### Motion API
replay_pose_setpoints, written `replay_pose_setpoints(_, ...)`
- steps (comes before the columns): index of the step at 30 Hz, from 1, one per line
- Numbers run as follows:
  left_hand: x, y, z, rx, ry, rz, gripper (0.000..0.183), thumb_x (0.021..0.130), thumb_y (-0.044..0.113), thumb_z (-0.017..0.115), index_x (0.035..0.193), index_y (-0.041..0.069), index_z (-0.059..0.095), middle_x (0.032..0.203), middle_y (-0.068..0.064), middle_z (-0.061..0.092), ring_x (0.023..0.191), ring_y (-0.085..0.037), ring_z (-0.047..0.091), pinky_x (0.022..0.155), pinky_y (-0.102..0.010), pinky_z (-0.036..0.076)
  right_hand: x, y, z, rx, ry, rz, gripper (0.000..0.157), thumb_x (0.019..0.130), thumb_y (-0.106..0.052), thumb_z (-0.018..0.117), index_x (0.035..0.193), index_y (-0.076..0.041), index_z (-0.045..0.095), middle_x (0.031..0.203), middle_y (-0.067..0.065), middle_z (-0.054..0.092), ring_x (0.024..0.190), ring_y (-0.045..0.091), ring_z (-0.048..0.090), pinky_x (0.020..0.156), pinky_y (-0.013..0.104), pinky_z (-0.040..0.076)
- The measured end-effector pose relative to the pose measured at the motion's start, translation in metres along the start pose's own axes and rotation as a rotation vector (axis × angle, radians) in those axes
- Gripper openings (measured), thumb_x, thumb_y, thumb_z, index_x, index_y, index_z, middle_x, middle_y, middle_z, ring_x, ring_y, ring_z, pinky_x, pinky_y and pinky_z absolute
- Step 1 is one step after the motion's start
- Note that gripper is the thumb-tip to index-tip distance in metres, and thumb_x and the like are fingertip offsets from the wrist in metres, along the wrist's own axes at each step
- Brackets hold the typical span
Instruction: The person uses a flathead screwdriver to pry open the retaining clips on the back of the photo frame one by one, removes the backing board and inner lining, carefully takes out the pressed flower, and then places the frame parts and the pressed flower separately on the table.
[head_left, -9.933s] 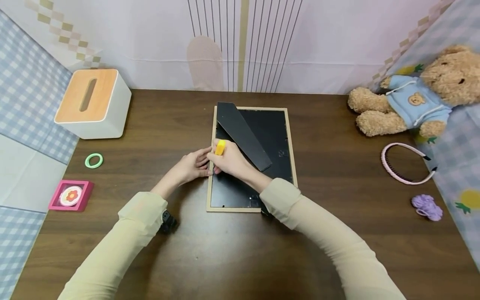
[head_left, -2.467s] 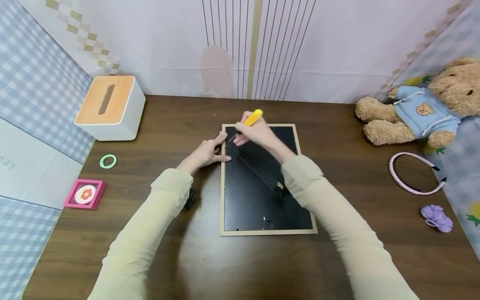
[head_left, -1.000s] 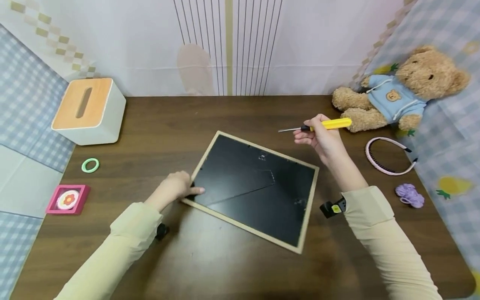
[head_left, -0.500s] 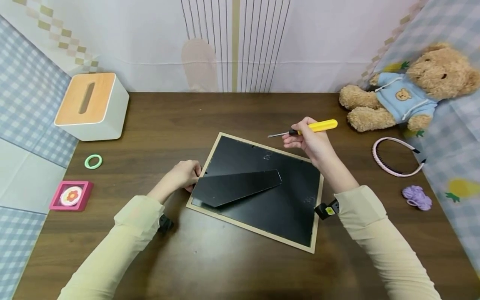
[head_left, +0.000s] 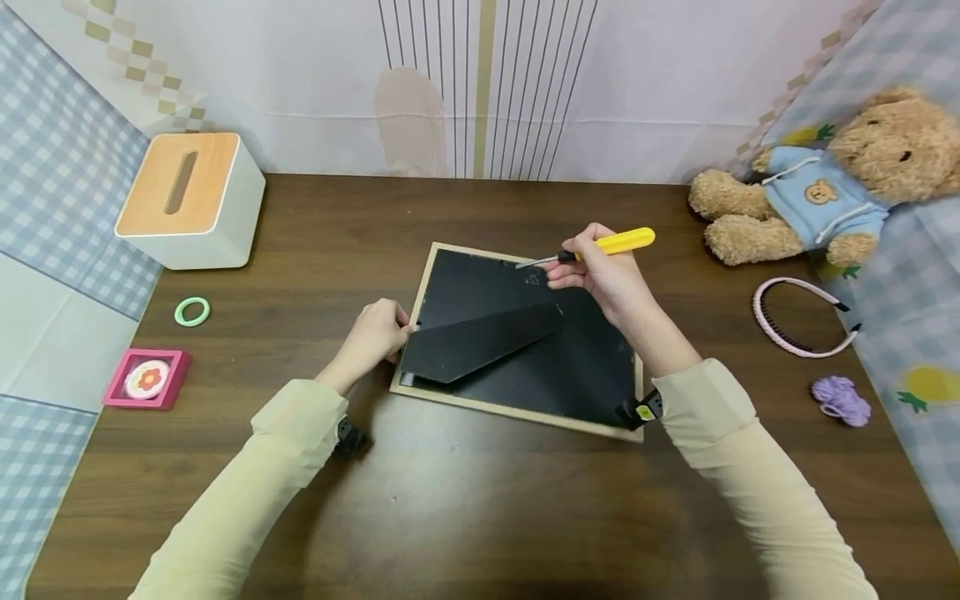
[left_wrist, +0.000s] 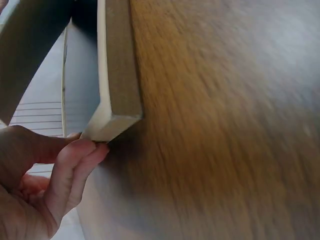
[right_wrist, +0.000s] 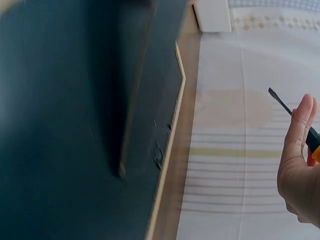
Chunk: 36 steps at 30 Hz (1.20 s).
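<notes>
A picture frame (head_left: 517, 410) lies back side up on the table, turned at an angle, with a thin pale wooden border and a black backing board. Its black stand leg (head_left: 480, 340) is lifted off the backing. My left hand (head_left: 372, 337) grips the frame's left edge, and the left wrist view has its thumb and fingers (left_wrist: 75, 160) at a corner of the border. Above the frame's far side, my right hand (head_left: 607, 279) holds a screwdriver (head_left: 626, 242) with a yellow handle. Its flat metal tip points left, apart from the frame in the right wrist view.
A tissue box (head_left: 191, 200) with a wooden lid stands at the back left. Nearer are a green ring (head_left: 192, 312) and a pink square box (head_left: 147, 379). On the right are a teddy bear (head_left: 825, 196), a pink headband (head_left: 761, 321) and a purple yarn bundle (head_left: 841, 401).
The frame has turned from upright to sideways. Its stand leg, flat a second ago, is now raised. The screwdriver, earlier at the frame's left edge, has moved away to the right.
</notes>
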<state>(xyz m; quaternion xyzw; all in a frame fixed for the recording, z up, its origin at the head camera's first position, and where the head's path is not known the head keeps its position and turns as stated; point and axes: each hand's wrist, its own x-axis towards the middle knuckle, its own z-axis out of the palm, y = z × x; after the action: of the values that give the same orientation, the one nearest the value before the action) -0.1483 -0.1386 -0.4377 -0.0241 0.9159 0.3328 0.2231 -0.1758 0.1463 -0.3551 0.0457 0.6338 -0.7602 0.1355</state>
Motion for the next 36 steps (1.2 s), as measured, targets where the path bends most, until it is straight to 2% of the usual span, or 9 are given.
replay_pose_setpoints(5, 0.008, 0.0, 0.001, -0.088, 0.04, -0.052, 0.022, 0.09, 0.016, 0.06, 0.095, -0.005, 0.059, 0.092, -0.022, 0.067, 0.046, -0.011, 0.063, 0.049, -0.022, 0.054, 0.01, 0.013, 0.023, -0.022, -0.052, -0.019, 0.015, 0.091, -0.003, 0.048, 0.078, -0.008, 0.049, 0.065, 0.003, 0.07, 0.055, 0.012, 0.067, 0.056, 0.027, 0.058)
replay_pose_setpoints(8, 0.011, -0.002, 0.001, -0.108, 0.056, -0.048, 0.024, 0.09, 0.017, 0.06, 0.099, -0.005, 0.055, 0.095, -0.022, 0.066, 0.049, -0.014, 0.065, 0.05, -0.022, 0.054, 0.018, 0.029, 0.038, -0.04, -0.118, -0.024, 0.012, 0.091, -0.002, 0.053, 0.081, -0.007, 0.049, 0.069, 0.003, 0.071, 0.059, 0.012, 0.068, 0.059, 0.028, 0.059)
replay_pose_setpoints(11, 0.014, -0.006, 0.0, -0.113, 0.046, -0.008, 0.03, 0.09, 0.017, 0.06, 0.107, -0.006, 0.052, 0.099, -0.023, 0.066, 0.054, -0.016, 0.067, 0.052, -0.022, 0.054, 0.028, 0.047, 0.053, -0.076, -0.155, 0.008, 0.01, 0.089, 0.0, 0.055, 0.084, -0.006, 0.05, 0.072, 0.002, 0.07, 0.062, 0.012, 0.069, 0.063, 0.03, 0.059)
replay_pose_setpoints(14, 0.016, -0.016, -0.002, -0.101, 0.024, 0.057, 0.044, 0.088, 0.015, 0.063, 0.123, -0.006, 0.048, 0.107, -0.023, 0.064, 0.075, -0.023, 0.07, 0.07, -0.029, 0.057, 0.037, 0.065, 0.066, -0.135, -0.166, 0.062, 0.01, 0.089, 0.001, 0.054, 0.086, -0.006, 0.048, 0.072, 0.001, 0.069, 0.062, 0.011, 0.069, 0.064, 0.031, 0.059)
replay_pose_setpoints(18, 0.017, -0.026, -0.003, -0.1, -0.024, 0.157, 0.062, 0.084, 0.009, 0.066, 0.137, -0.006, 0.038, 0.12, -0.024, 0.053, 0.103, -0.032, 0.064, 0.092, -0.039, 0.05, 0.046, 0.085, 0.078, -0.196, -0.179, 0.125, 0.011, 0.089, 0.001, 0.054, 0.084, -0.007, 0.047, 0.07, 0.002, 0.068, 0.06, 0.01, 0.068, 0.062, 0.028, 0.059)
replay_pose_setpoints(21, 0.017, -0.027, -0.001, -0.133, -0.061, 0.196, 0.064, 0.084, 0.007, 0.066, 0.138, -0.007, 0.035, 0.122, -0.025, 0.049, 0.103, -0.032, 0.064, 0.093, -0.039, 0.05, 0.051, 0.095, 0.08, -0.215, -0.176, 0.149, 0.012, 0.089, 0.001, 0.053, 0.082, -0.007, 0.046, 0.07, 0.003, 0.067, 0.058, 0.009, 0.068, 0.06, 0.026, 0.059)
replay_pose_setpoints(25, 0.019, -0.025, 0.001, -0.159, -0.08, 0.204, 0.063, 0.084, 0.007, 0.067, 0.137, -0.007, 0.037, 0.122, -0.025, 0.051, 0.102, -0.032, 0.064, 0.09, -0.037, 0.052, 0.053, 0.103, 0.079, -0.233, -0.173, 0.16, 0.013, 0.089, 0.002, 0.051, 0.081, -0.007, 0.046, 0.07, 0.004, 0.067, 0.057, 0.009, 0.067, 0.058, 0.025, 0.058)
replay_pose_setpoints(31, 0.02, -0.024, 0.001, -0.18, -0.074, 0.213, 0.061, 0.083, 0.007, 0.068, 0.135, -0.008, 0.04, 0.117, -0.023, 0.054, 0.097, -0.032, 0.065, 0.083, -0.033, 0.053, 0.055, 0.105, 0.08, -0.21, -0.162, 0.152, 0.015, 0.089, 0.0, 0.051, 0.079, -0.009, 0.043, 0.069, 0.005, 0.068, 0.056, 0.01, 0.068, 0.058, 0.027, 0.058)
replay_pose_setpoints(36, 0.021, -0.024, -0.002, -0.189, -0.062, 0.224, 0.06, 0.083, 0.007, 0.068, 0.134, -0.008, 0.04, 0.116, -0.023, 0.054, 0.096, -0.032, 0.065, 0.082, -0.033, 0.053, 0.058, 0.105, 0.086, -0.204, -0.141, 0.129, 0.016, 0.089, -0.001, 0.052, 0.077, -0.008, 0.043, 0.068, 0.005, 0.068, 0.055, 0.01, 0.068, 0.056, 0.027, 0.058)
